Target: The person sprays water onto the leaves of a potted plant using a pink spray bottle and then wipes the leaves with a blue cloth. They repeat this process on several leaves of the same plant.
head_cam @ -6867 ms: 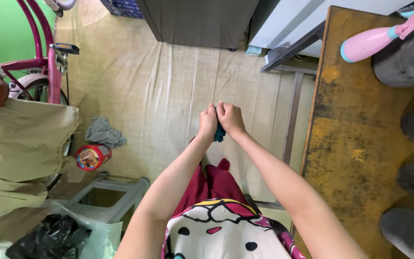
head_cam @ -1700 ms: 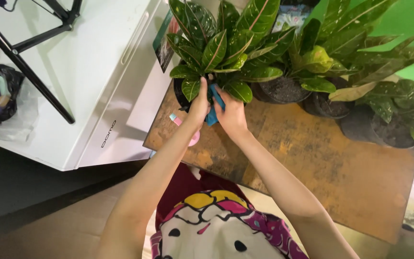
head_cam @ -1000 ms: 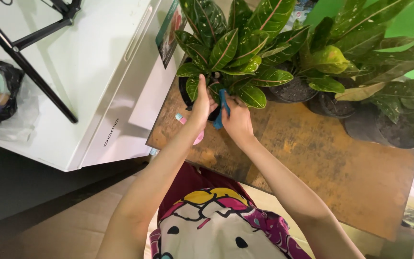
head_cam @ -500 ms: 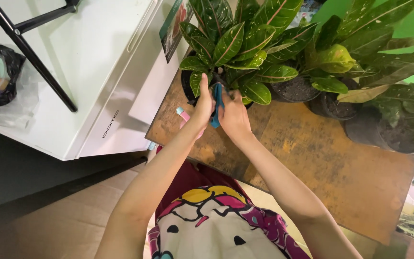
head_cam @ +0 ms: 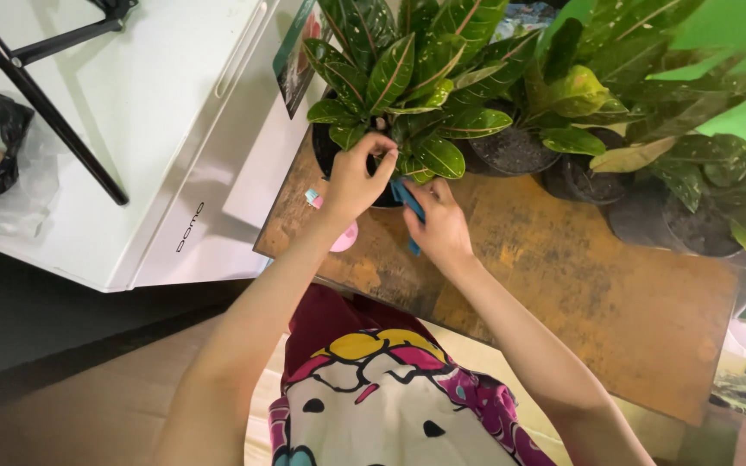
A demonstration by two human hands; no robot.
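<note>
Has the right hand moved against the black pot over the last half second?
Yes. The right hand with the blue cloth has dropped from the leaves to beside the pot, over the table.

Glossy leaves (head_cam: 429, 155); worn wooden table (head_cam: 563, 276)

Worn wooden table (head_cam: 580, 285), orange-stained, beneath hands. White cabinet (head_cam: 131, 147) to their left, black tripod legs (head_cam: 41, 95) across it. Green wall (head_cam: 736, 34) far upper right. Brown floor (head_cam: 71, 406) lower left. Bright, even light.
</note>
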